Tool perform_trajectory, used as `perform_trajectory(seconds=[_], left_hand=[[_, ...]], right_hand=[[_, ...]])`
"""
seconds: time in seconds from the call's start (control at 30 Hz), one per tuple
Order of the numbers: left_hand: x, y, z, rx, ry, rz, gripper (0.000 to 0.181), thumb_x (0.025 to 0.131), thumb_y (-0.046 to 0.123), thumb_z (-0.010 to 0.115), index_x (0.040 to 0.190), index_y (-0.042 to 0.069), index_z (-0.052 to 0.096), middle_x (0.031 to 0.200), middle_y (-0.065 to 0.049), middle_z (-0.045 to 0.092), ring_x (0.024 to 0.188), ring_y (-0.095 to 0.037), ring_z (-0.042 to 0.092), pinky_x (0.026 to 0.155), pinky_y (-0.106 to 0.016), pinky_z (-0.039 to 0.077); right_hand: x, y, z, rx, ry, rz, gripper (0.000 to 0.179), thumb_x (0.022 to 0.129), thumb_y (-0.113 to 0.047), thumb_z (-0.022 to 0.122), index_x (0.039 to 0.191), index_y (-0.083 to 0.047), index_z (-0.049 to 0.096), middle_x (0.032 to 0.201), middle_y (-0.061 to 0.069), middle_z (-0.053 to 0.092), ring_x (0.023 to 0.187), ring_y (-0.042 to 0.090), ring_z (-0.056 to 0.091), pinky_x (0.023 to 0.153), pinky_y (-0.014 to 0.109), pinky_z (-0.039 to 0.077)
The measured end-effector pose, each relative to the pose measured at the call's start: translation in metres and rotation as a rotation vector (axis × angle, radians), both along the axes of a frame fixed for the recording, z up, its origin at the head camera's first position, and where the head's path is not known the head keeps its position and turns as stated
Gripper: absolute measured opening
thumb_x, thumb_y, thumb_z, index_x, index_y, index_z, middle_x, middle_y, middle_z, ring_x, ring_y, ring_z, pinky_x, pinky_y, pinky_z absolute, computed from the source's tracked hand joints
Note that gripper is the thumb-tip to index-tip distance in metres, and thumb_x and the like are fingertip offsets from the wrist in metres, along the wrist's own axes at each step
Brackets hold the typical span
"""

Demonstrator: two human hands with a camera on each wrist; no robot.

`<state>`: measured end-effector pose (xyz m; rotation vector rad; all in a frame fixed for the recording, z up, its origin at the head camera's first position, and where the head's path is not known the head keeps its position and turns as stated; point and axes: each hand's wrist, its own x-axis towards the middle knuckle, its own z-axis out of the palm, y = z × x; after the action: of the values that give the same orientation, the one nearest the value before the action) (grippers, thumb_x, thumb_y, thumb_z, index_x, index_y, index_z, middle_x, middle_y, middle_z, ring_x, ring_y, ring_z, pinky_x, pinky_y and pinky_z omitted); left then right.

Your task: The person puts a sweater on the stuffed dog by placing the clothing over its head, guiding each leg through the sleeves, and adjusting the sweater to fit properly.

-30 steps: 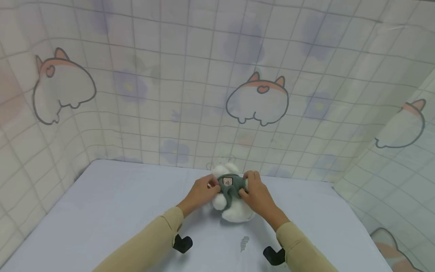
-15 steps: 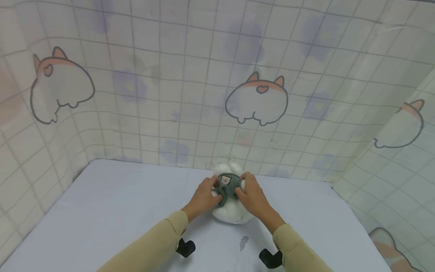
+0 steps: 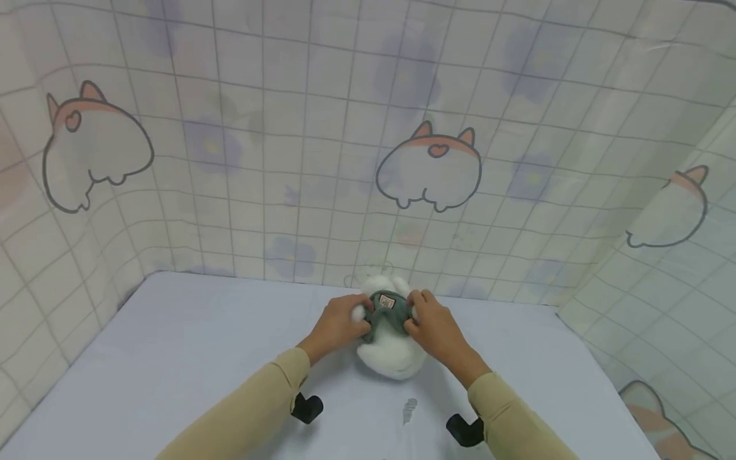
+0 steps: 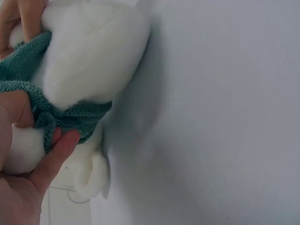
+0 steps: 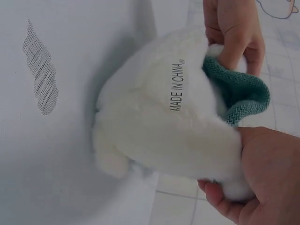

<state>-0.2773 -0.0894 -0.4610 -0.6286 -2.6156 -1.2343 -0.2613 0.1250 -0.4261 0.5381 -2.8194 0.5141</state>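
Observation:
A white plush toy [image 3: 393,359] rests on the table in a green knitted top [image 3: 395,318] with a small patch [image 3: 387,301]. The top is bunched up on the toy's body. At the toy's left side, my left hand [image 3: 339,321] pinches the knit near one stubby white arm [image 3: 358,313]; its thumb and fingers [image 4: 55,159] are on the fabric in the left wrist view. Opposite, my right hand [image 3: 438,327] grips the other side, with its fingers [image 5: 220,201] curled round the toy's limb and the knit edge. The toy's face is out of sight.
The white table [image 3: 218,358] meets a grid-patterned curtain [image 3: 322,191] with cartoon animal prints at the back and sides. A grey mark [image 3: 409,410] lies on the tabletop nearer me. Black camera mounts [image 3: 307,407] hang below both wrists.
The toy has turned a little and sits straighter between my hands. My left hand has shifted along the knit, and the hanging flap of the top has been drawn up and across.

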Motion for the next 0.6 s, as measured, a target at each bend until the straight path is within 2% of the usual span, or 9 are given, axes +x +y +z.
perform_trajectory(seconds=[0.1,0.27,0.33,0.4,0.47,0.53,0.6], left_hand=[[0.0001,-0.0011,0.0010,-0.001,0.012,0.005,0.027,0.072,0.002,0.068,0.092,0.020,0.066,0.104,0.001,0.070,0.090,-0.015,0.059,0.083,-0.033,0.050],[0.0009,-0.0028,0.0030,0.018,-0.061,-0.049,0.028,0.073,0.001,0.067,0.095,0.019,0.063,0.103,-0.001,0.065,0.095,-0.017,0.057,0.086,-0.037,0.049],[0.0013,-0.0034,0.0046,0.000,-0.093,-0.075,0.033,0.072,0.001,0.070,0.099,0.017,0.061,0.104,-0.004,0.062,0.098,-0.020,0.057,0.088,-0.040,0.050],[0.0012,-0.0040,0.0052,-0.063,-0.098,-0.080,0.038,0.070,0.003,0.073,0.103,0.016,0.059,0.104,-0.005,0.059,0.099,-0.022,0.057,0.088,-0.042,0.051],[0.0016,-0.0047,0.0052,-0.168,-0.059,-0.076,0.042,0.070,0.006,0.076,0.107,0.016,0.058,0.105,-0.003,0.059,0.096,-0.020,0.058,0.084,-0.041,0.052],[0.0023,-0.0052,0.0053,-0.307,0.033,-0.064,0.044,0.072,0.010,0.077,0.113,0.015,0.060,0.103,-0.001,0.060,0.087,-0.016,0.058,0.077,-0.034,0.052],[0.0026,-0.0056,0.0051,-0.437,0.156,-0.060,0.044,0.074,0.013,0.075,0.115,0.015,0.061,0.098,0.002,0.061,0.076,-0.011,0.055,0.067,-0.028,0.049]], right_hand=[[0.0011,-0.0009,0.0008,0.010,0.012,0.018,0.026,0.084,-0.005,0.063,0.109,-0.005,0.057,0.097,0.008,0.058,0.057,0.010,0.046,0.052,0.020,0.041],[0.0014,-0.0020,-0.0002,-0.036,-0.006,0.025,0.024,0.083,-0.003,0.061,0.107,-0.005,0.057,0.094,0.007,0.058,0.058,0.010,0.046,0.052,0.021,0.041],[0.0010,-0.0024,-0.0012,-0.051,-0.042,0.020,0.025,0.084,-0.006,0.060,0.109,-0.006,0.055,0.095,0.007,0.055,0.060,0.011,0.046,0.053,0.022,0.041],[0.0007,-0.0033,-0.0018,-0.051,-0.080,0.021,0.029,0.084,-0.010,0.062,0.111,-0.007,0.053,0.098,0.007,0.053,0.062,0.012,0.046,0.055,0.024,0.041],[0.0003,-0.0045,-0.0028,-0.029,-0.110,0.025,0.034,0.083,-0.014,0.064,0.113,-0.008,0.051,0.101,0.007,0.051,0.063,0.012,0.046,0.055,0.025,0.041],[0.0003,-0.0060,-0.0025,-0.013,-0.120,0.031,0.037,0.082,-0.017,0.067,0.114,-0.009,0.049,0.104,0.008,0.051,0.064,0.014,0.047,0.057,0.026,0.041],[0.0005,-0.0075,-0.0023,0.008,-0.106,0.028,0.038,0.081,-0.017,0.068,0.113,-0.009,0.050,0.104,0.009,0.053,0.064,0.014,0.047,0.057,0.027,0.042]])
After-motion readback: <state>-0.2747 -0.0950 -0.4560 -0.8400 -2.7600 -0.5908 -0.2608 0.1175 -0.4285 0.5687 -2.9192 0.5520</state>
